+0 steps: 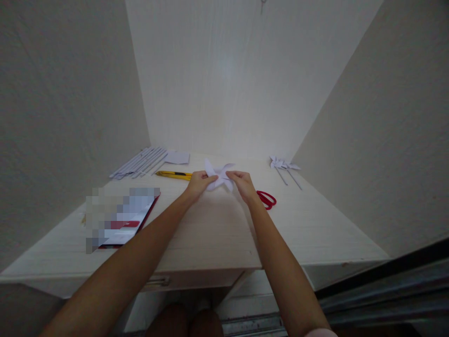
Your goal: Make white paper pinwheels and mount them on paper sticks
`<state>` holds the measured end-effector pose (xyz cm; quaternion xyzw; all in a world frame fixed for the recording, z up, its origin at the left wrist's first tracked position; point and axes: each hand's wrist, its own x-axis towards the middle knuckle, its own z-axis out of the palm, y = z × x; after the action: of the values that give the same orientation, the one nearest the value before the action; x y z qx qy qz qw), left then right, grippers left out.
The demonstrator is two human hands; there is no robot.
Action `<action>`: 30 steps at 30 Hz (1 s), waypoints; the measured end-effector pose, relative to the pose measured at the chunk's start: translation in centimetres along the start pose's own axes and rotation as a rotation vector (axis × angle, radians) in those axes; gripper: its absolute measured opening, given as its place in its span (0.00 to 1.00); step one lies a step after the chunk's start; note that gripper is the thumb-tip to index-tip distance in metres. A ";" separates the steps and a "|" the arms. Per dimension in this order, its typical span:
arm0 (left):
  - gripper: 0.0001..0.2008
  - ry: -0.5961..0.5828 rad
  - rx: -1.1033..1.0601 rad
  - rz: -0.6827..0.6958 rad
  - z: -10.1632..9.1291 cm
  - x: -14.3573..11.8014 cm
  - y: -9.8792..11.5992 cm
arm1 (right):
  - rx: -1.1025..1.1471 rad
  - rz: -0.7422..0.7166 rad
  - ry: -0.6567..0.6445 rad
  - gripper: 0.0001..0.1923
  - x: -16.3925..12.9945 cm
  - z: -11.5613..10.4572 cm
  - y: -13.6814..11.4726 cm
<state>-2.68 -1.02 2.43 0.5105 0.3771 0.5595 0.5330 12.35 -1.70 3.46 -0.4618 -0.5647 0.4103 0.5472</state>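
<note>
Between my two hands is a white paper pinwheel [220,177], its pointed blades spread outward. My left hand [199,183] pinches its left side, thumb on top. On the right side, my right hand [242,181] grips it with thumb and fingers together. Just left of my left hand lies a yellow utility knife [174,175], partly hidden behind that hand. Red-handled scissors [268,200] rest beside my right wrist, their blades hidden by it.
Several white paper sticks [143,163] lie at the back left, with white paper squares [177,157] beside them. Finished-looking pinwheels on sticks [280,164] lie at the back right. A partly blurred, red-edged flat item [140,213] is at left. Walls enclose the table [315,229].
</note>
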 end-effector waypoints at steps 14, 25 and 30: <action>0.12 -0.019 -0.152 -0.092 -0.1 0.1 0.7 | -0.540 -0.519 -0.150 0.13 -1.2 -0.7 -1.9; 0.10 -0.089 -0.203 -0.169 0.0 -0.2 1.0 | -0.455 -0.444 -0.128 0.14 -1.4 -0.7 -2.0; 0.11 -0.100 -0.202 -0.181 0.0 -0.4 1.3 | -0.479 -0.408 -0.131 0.11 -1.6 -0.7 -2.0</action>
<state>-2.99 -1.62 3.65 0.4453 0.3363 0.5182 0.6482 12.90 -3.72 5.03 -0.4274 -0.7603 0.1764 0.4562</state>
